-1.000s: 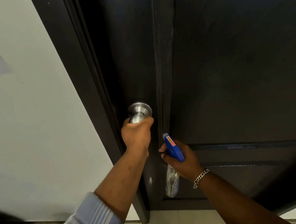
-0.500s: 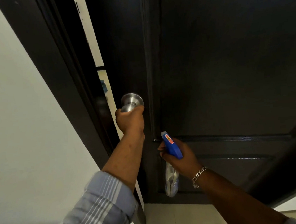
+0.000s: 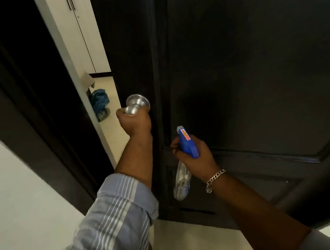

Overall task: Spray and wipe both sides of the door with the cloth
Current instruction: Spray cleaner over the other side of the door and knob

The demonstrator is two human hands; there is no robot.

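A dark panelled door [image 3: 245, 66] fills the right of the view and stands partly ajar from its dark frame [image 3: 27, 109]. My left hand [image 3: 134, 120] grips the round silver knob [image 3: 137, 103] at the door's left edge. My right hand [image 3: 193, 156] holds a spray bottle [image 3: 187, 143] with a blue trigger head and a clear body hanging below, close to the door's lower panel. No cloth is in view.
Through the gap lies a tiled floor [image 3: 112, 130] with a blue bag [image 3: 99, 100] and white cupboard doors [image 3: 82, 32] behind. A pale wall [image 3: 15, 189] is left of the frame. Light floor tiles [image 3: 191, 243] run under the door.
The door has swung open from shut, widening the gap at its left edge and showing the room beyond. My left hand stays on the knob, my right keeps the bottle.
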